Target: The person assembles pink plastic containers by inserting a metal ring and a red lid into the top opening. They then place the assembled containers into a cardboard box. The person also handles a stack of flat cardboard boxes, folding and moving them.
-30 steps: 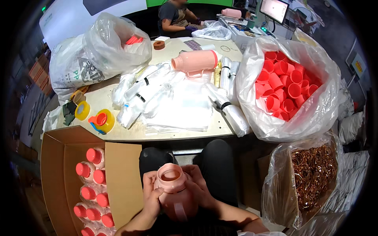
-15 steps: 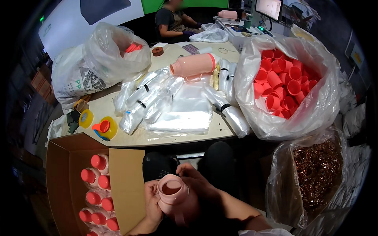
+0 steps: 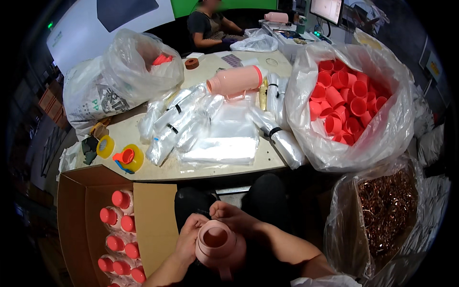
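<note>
A pink flask body [image 3: 221,258] with a side handle stands in my lap, its uncapped mouth tilted up. My left hand [image 3: 189,237] is against the flask's left side, its fingers bent in beyond the rim. Just behind the mouth, my right hand [image 3: 232,217] has its fingers curled closed, close to the left fingertips. A small dark patch shows between the two hands; what the fingers pinch is too small to make out.
An open carton [image 3: 155,229] at left holds several wrapped flasks with red caps. On the table [image 3: 191,174] are clear plastic sleeves [image 3: 222,129], tape rolls [image 3: 136,158] and another pink flask [image 3: 234,80]. A bag of red cups [image 3: 296,138] and a copper-coloured rings bag [image 3: 344,229] stand right. A person sits opposite.
The flask has shifted slightly right and down. My left fingers have slid from its rim up toward my right fingertips, and the small dark gridded sheet is now mostly hidden.
</note>
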Demonstrator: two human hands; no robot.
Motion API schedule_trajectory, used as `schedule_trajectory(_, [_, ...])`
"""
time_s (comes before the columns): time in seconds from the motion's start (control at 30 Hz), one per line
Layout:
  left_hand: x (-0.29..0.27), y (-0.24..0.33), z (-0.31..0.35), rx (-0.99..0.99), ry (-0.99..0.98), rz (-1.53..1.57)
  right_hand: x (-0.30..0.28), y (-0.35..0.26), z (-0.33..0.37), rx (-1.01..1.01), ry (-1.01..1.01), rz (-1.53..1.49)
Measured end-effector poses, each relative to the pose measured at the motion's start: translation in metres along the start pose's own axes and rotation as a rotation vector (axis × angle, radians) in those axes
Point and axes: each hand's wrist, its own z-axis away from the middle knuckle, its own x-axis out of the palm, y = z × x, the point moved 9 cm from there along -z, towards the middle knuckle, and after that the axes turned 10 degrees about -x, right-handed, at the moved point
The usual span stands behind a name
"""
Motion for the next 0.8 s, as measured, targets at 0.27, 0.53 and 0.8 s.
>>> schedule_trajectory(0.27, [-0.007, -0.007, -0.048, 0.029, 0.052, 0.084, 0.036, -0.094, 0.023, -0.283, -0.031, 0.764])
schedule_trajectory(0.53, [-0.003, -0.039, -0.042, -0.115, 0.172, 0.268, 0.051, -0.19, 0.097, -1.067, 0.3, 1.348])
schedule_trajectory(0.8, [-0.054, -0.071, -0.075, -0.269, 0.052, 0.386, -0.02, -0.242, 0.056, -0.588, 0.414, 1.728])
